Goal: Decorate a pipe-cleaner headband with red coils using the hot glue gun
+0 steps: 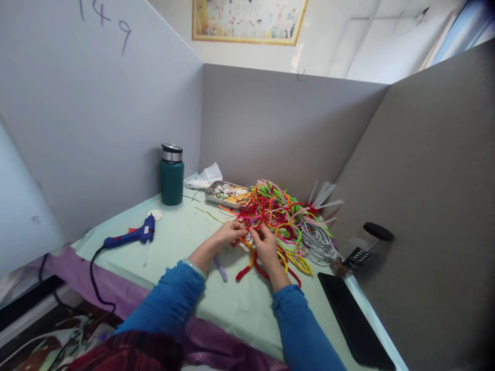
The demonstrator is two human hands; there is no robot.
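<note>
My left hand (228, 234) and my right hand (266, 245) are close together over the table, fingertips pinched. Between them runs a red pipe cleaner (251, 227), gripped from both sides; its exact shape is hard to make out against the pile. Just behind lies a tangled heap of coloured pipe cleaners (270, 198) in red, green, pink and orange. Below my hands, an orange and red pipe cleaner piece (245, 272) curves down onto the cloth. A short purple piece (220, 269) rests by my left wrist.
Left on the table are a blue glue gun (133, 234) with a trailing cord and a green bottle (172, 180). A metal tray (209, 198) of small pieces stands behind. To the right are clear sticks (324, 195), a black flat object (351, 319) and a dark-lidded container (363, 247). Partitions enclose the table.
</note>
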